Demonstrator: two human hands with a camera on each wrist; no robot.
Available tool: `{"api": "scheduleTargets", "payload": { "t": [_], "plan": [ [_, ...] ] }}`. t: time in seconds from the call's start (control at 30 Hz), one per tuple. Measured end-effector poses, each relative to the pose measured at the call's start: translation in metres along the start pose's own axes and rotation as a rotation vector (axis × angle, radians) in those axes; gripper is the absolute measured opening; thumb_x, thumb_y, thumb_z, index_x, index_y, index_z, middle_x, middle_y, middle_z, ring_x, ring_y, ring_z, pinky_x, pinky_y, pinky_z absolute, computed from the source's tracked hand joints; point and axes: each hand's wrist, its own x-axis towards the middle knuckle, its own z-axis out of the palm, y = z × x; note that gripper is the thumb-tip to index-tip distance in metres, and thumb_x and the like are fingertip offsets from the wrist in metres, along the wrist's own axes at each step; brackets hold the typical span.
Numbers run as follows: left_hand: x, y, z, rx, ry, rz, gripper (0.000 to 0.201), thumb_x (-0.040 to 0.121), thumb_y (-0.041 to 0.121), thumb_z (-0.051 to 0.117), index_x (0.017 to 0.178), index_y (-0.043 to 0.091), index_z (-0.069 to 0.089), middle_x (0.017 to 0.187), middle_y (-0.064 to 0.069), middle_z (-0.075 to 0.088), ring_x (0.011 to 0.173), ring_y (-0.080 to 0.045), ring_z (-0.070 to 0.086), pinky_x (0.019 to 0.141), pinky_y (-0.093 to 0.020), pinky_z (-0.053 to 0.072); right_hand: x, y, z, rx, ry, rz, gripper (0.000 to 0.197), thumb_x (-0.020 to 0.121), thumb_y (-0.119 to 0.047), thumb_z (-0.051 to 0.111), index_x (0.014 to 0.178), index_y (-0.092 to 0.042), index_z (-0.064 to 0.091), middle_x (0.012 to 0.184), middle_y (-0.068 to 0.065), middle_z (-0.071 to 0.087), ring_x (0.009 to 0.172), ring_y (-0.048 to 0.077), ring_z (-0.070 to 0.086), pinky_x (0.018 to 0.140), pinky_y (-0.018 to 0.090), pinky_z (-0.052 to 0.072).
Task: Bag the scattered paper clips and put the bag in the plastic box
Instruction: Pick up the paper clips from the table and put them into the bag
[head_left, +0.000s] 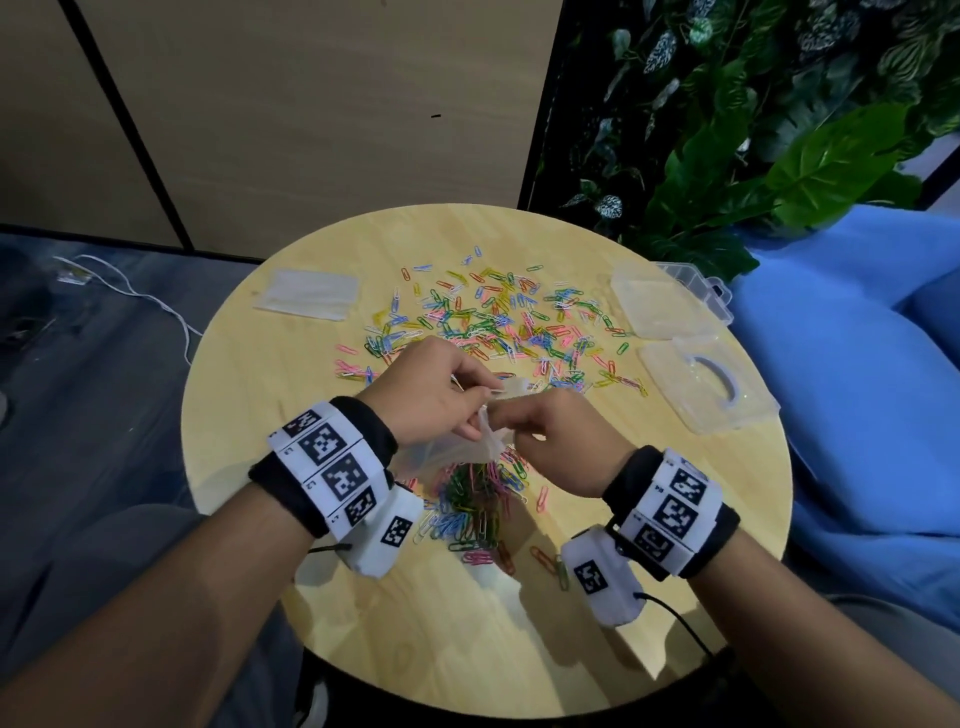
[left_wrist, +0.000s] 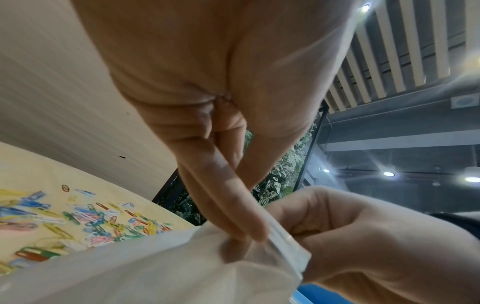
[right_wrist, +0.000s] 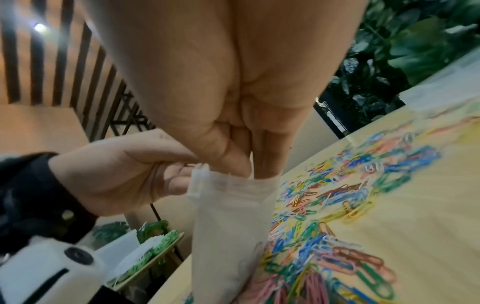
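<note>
A small translucent plastic bag (head_left: 460, 446) hangs just above the near part of the round wooden table (head_left: 649, 545). My left hand (head_left: 475, 415) pinches the bag's rim (left_wrist: 275, 236) between thumb and fingers. My right hand (head_left: 508, 422) pinches the opposite side of the mouth (right_wrist: 233, 183). Coloured paper clips (head_left: 498, 322) lie scattered over the table's middle and back. A denser heap of clips (head_left: 470, 512) lies under the bag's lower end; I cannot tell whether any are inside. The clear plastic box (head_left: 670, 301) stands open at the right, its lid (head_left: 706, 384) lying nearer me.
A flat stack of spare clear bags (head_left: 306, 296) lies at the table's back left. Leafy plants (head_left: 753, 156) and a blue cushion (head_left: 857, 389) stand to the right of the table. A white cable (head_left: 156, 306) runs across the floor on the left.
</note>
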Motion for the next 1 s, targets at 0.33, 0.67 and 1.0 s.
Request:
{"api": "scheduleTargets", "payload": {
  "t": [0.33, 0.67, 1.0],
  "plan": [
    [-0.004, 0.006, -0.023, -0.008, 0.142, -0.028, 0.019, 0.096, 0.001, 0.060, 0.105, 0.006, 0.076, 0.084, -0.015, 0.071, 0.061, -0.013, 0.072, 0.061, -0.024, 0.062, -0.060, 0.024, -0.020, -0.073, -0.345, 0.468, 0.055, 0.067, -0.040, 0.087, 0.111, -0.024, 0.058, 0.092, -0.004, 0.069, 0.058, 0.011, 0.069, 0.065, 0.036, 0.060],
    [-0.007, 0.006, -0.025, -0.003, 0.151, -0.029, 0.019, 0.095, 0.001, 0.061, 0.106, 0.004, 0.076, 0.079, -0.009, 0.070, 0.070, -0.020, 0.074, 0.059, -0.024, 0.061, -0.041, -0.003, 0.068, -0.057, -0.109, 0.356, 0.047, 0.064, -0.031, 0.085, 0.100, -0.017, 0.059, 0.093, 0.000, 0.056, 0.084, 0.020, 0.054, 0.065, 0.022, 0.036],
    [-0.003, 0.000, -0.027, -0.012, 0.166, -0.048, 0.015, 0.093, 0.006, 0.066, 0.102, 0.007, 0.078, 0.092, -0.014, 0.071, 0.079, -0.024, 0.075, 0.059, -0.024, 0.061, -0.003, -0.004, 0.064, -0.323, -0.156, 0.213, 0.045, 0.088, -0.012, 0.062, 0.133, -0.016, 0.057, 0.126, 0.011, 0.047, 0.101, 0.032, 0.062, 0.090, 0.037, 0.053]
  ]
}}
